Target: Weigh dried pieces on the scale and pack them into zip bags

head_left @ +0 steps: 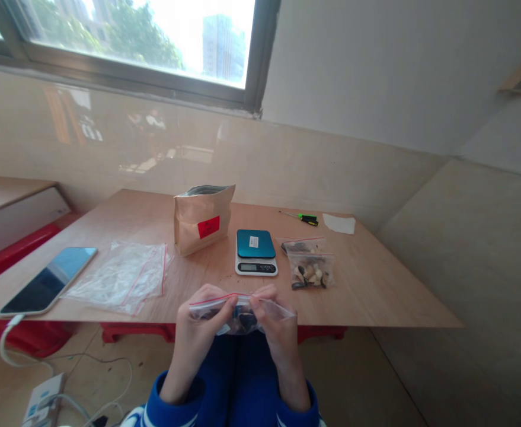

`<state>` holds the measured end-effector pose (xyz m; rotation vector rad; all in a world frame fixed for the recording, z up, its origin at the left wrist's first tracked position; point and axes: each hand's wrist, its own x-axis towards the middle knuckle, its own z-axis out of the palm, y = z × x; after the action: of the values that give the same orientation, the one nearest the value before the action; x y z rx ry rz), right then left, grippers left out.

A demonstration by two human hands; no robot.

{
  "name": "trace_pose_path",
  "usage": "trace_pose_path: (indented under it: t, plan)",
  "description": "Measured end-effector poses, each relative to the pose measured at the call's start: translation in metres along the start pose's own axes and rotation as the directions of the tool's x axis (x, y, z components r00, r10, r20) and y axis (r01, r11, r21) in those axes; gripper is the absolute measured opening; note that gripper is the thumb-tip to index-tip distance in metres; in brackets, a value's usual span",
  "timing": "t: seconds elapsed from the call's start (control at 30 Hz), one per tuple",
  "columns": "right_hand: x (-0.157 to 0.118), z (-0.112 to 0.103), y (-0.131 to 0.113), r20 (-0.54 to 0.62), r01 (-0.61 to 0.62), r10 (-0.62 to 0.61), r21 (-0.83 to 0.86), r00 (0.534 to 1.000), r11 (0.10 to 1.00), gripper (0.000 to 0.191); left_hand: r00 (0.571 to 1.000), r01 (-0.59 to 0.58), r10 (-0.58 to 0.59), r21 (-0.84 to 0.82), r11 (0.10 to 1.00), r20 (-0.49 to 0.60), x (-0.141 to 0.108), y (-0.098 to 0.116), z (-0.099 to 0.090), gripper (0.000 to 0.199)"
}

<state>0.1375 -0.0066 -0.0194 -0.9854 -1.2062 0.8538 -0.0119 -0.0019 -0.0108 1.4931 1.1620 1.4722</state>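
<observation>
A clear zip-lock bag [244, 320] with a red seal line and dark pieces inside is held at the table's front edge. My left hand [202, 317] pinches its top edge, thumb near the middle of the seal. On the other side my right hand [274, 314] pinches the same edge, its thumb close to the left one. Beyond the hands stands a kitchen scale [255, 249] with a blue plate and a small display. To its right lie two filled zip-lock bags; the nearer bag [311, 274] holds pale and dark pieces, partly covering the farther bag [302, 244].
An open brown paper pouch [202, 219] with a red label stands left of the scale. Flat clear bags [122, 276] and a phone [49, 281] on a cable lie at left. Screwdrivers [302, 218] and white paper [339, 223] are at the back right.
</observation>
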Motion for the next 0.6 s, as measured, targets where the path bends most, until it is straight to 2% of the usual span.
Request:
trace_pose_path:
  t: [0.1,0.2,0.3,0.37,0.47,0.6]
  plan:
    - [0.0,0.002,0.004,-0.012,-0.075,0.075,0.053,0.997,0.996,0.013,0.998,0.032,-0.029,-0.053,0.998,0.053,0.003,0.0,0.004,0.015]
    - [0.0,0.004,0.007,0.055,-0.14,0.135,0.107,0.989,0.984,0.014,0.992,0.058,-0.047,-0.099,0.993,0.116,0.003,0.0,0.006,0.014]
    - [0.0,0.006,0.008,0.044,-0.195,0.191,0.134,0.981,0.972,0.022,0.989,0.109,-0.095,-0.118,0.987,0.115,0.0,-0.002,0.008,0.015]
    - [0.001,0.007,0.007,0.009,-0.214,0.214,0.118,0.977,0.97,0.02,0.984,0.151,-0.137,-0.132,0.98,0.114,-0.002,-0.004,0.009,0.017]
    - [0.001,0.007,0.005,0.019,-0.191,0.19,0.076,0.982,0.979,0.015,0.978,0.189,-0.173,-0.143,0.972,0.112,-0.003,-0.006,0.011,0.019]
    - [0.001,0.007,0.004,0.022,-0.123,0.122,0.03,0.992,0.992,0.012,0.984,0.17,-0.162,-0.13,0.977,0.071,-0.003,-0.007,0.013,0.018]
